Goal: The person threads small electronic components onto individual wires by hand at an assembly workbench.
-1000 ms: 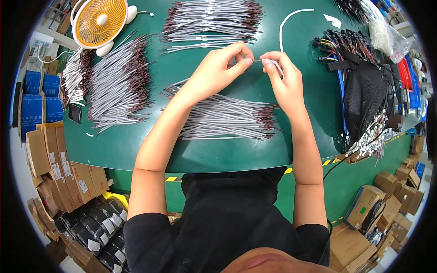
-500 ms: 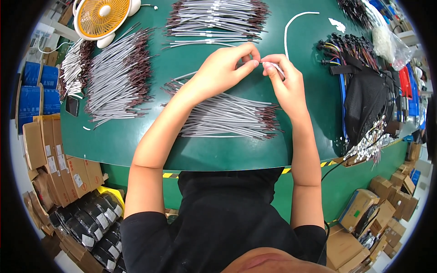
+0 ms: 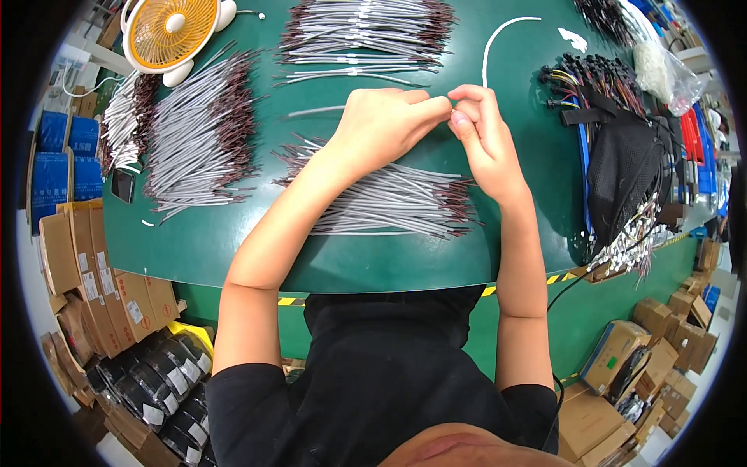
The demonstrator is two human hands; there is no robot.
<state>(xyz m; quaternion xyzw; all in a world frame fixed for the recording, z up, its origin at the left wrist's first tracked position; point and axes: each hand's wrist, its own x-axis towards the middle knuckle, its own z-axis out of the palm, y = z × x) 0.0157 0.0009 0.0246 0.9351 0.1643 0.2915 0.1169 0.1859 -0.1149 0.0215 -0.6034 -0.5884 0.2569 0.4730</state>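
My left hand [image 3: 377, 128] is closed on a grey cable [image 3: 315, 112], whose length sticks out to the left behind the hand. Opposite it, my right hand [image 3: 492, 148] pinches a thin white tube [image 3: 490, 48] that curves up and away over the table. The fingertips of both hands meet, and the cable's end is hidden between them. Beneath my hands lies a loose pile of grey cables [image 3: 381, 198] with dark brown wire ends. A row of similar cables [image 3: 366, 35], with white pieces at mid-length, is spread at the far side.
More grey cables [image 3: 198, 132] are heaped on the left of the green table [image 3: 233, 249], beside white-ended ones [image 3: 123, 117] and a phone [image 3: 122, 183]. An orange fan [image 3: 171, 31] stands far left. On the right are a black mesh bag [image 3: 630, 167] and bundled wires [image 3: 599, 78].
My left hand has turned, its fingers now folded over toward the right hand. The grey cable shows more clearly behind it, lifted off the pile. My right hand stays almost in place.
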